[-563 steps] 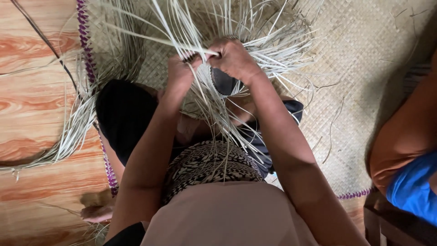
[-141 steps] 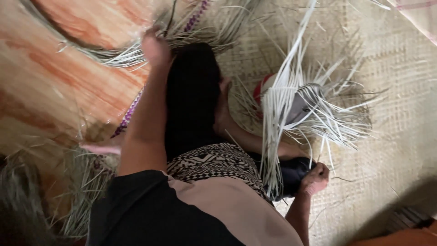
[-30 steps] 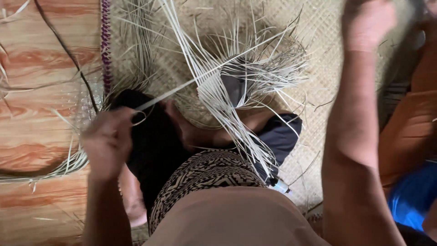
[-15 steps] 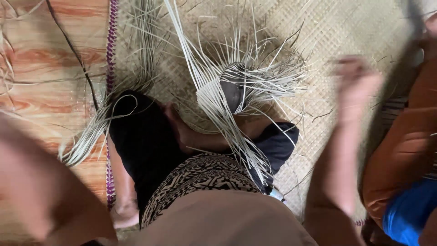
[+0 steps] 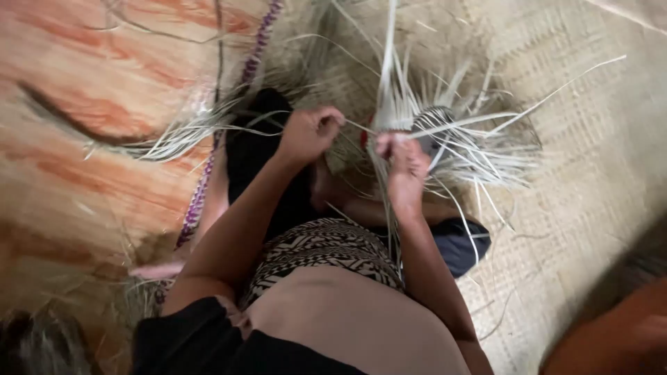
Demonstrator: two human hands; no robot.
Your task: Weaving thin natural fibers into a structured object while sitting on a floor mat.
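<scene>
A half-woven piece of pale straw strips (image 5: 445, 132) lies over a dark form on the woven mat (image 5: 597, 146), its loose ends fanning out on all sides. My left hand (image 5: 309, 132) is closed on a thin strip just left of the weave. My right hand (image 5: 405, 158) grips a bundle of strips at the weave's near edge. Both hands are close together above my crossed legs in dark cloth (image 5: 264, 153). The frame is blurred.
A loose bundle of pale strips (image 5: 174, 142) lies at the left on the orange wood-pattern floor (image 5: 90, 104). The mat has a purple edge (image 5: 201, 194). Another person's orange-clad limb (image 5: 611, 333) shows at the lower right corner.
Both arms, which were swung out wide to the left and right, have come back in, and the hands have closed on strips at the weave. The view has tilted.
</scene>
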